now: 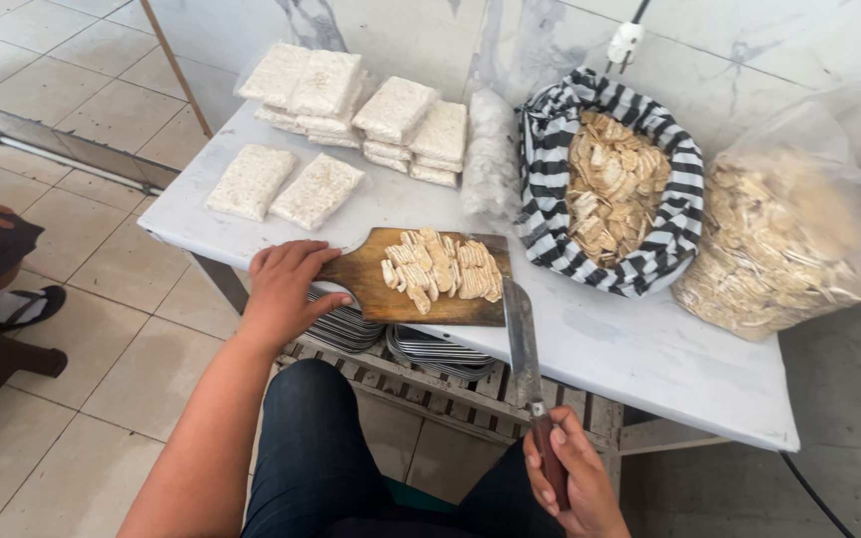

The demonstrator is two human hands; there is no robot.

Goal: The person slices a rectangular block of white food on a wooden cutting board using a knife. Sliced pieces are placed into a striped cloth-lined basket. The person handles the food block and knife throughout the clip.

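Left hand [286,289]: fingers spread, gripping one cutting board [401,294] at frame centre.
Right hand [570,483]: fingers wrapped round one knife [522,344].
Bags, right: two, striped bag [550,179] and clear bag [799,229].

Seen from above, the left hand [286,289] lies palm down, fingers curled forward and thumb tucked under, its bare forearm stretching up from the lower left. The right hand [565,483], low near the frame's bottom edge, is closed in a fist, knuckles up, apparently tight; its wrist is cut off.
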